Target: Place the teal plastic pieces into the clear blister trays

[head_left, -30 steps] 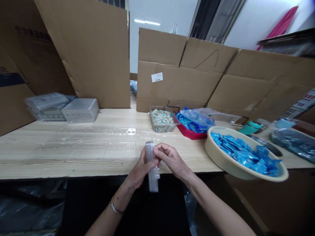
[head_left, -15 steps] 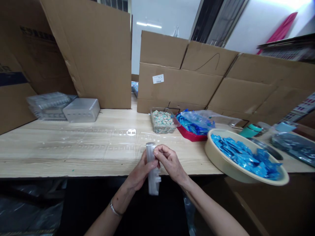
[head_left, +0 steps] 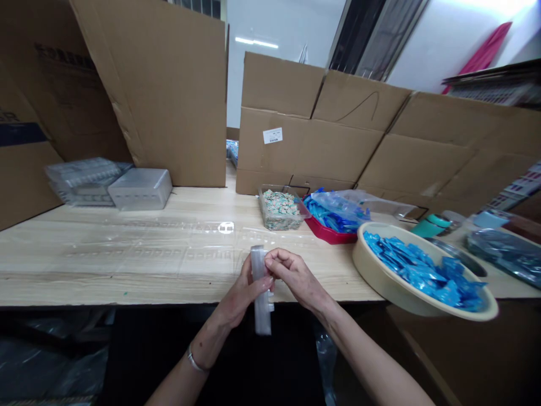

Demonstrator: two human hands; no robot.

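At 6 o'clock, over the near edge of the table (head_left: 127,265), the left hand (head_left: 242,287) closes around an upright clear plastic sleeve (head_left: 262,310) while the right hand (head_left: 293,276) pinches its upper end. Working that end seems in hand; it calls for a steady pinch.

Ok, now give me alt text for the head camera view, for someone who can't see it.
The left hand and right hand hold a narrow clear plastic packet upright at the edge of a wooden table. To the right, a tilted beige basin holds blue sachets, with cardboard sheets standing behind.
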